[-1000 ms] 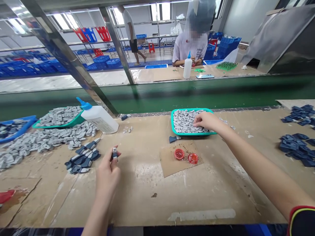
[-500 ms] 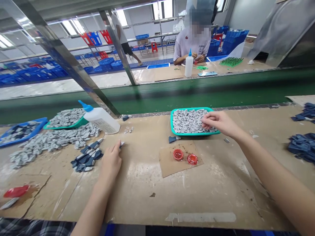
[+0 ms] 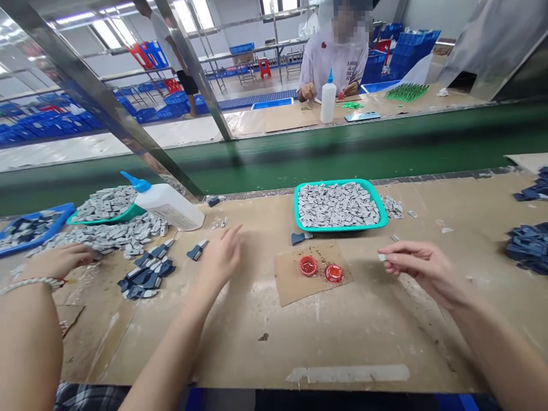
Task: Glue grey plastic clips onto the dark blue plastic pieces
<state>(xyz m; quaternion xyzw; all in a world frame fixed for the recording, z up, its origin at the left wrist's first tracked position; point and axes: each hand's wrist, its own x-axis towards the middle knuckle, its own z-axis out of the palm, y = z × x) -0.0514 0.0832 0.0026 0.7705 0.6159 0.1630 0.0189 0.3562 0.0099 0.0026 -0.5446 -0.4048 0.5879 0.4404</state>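
My right hand (image 3: 422, 265) pinches a small light-grey piece (image 3: 382, 257) between thumb and fingertips, above the table right of the cardboard. My left hand (image 3: 225, 251) hovers over the table, fingers stretched out and nothing seen in them. Beside it lies a navy-and-grey assembled piece (image 3: 197, 250). A pile of similar pieces (image 3: 148, 273) is further left. Behind my right hand stands a green tray (image 3: 342, 229) full of grey pieces. Two small red cups (image 3: 307, 265) of liquid sit on a piece of cardboard (image 3: 295, 291), and another navy-and-grey piece (image 3: 301, 238) lies by the tray.
A co-worker's hand (image 3: 64, 262) with a bracelet reaches among loose grey pieces at left. A white bottle (image 3: 171, 206) with blue nozzle leans there, near a blue tray (image 3: 68, 214). Navy pieces (image 3: 528, 251) are heaped far right. Beyond the green belt (image 3: 274, 151) sits another person.
My right hand has left the green tray, moving toward me with a grey piece. My left hand has moved right, leaving a navy-and-grey piece on the table. A co-worker's arm has entered at left.
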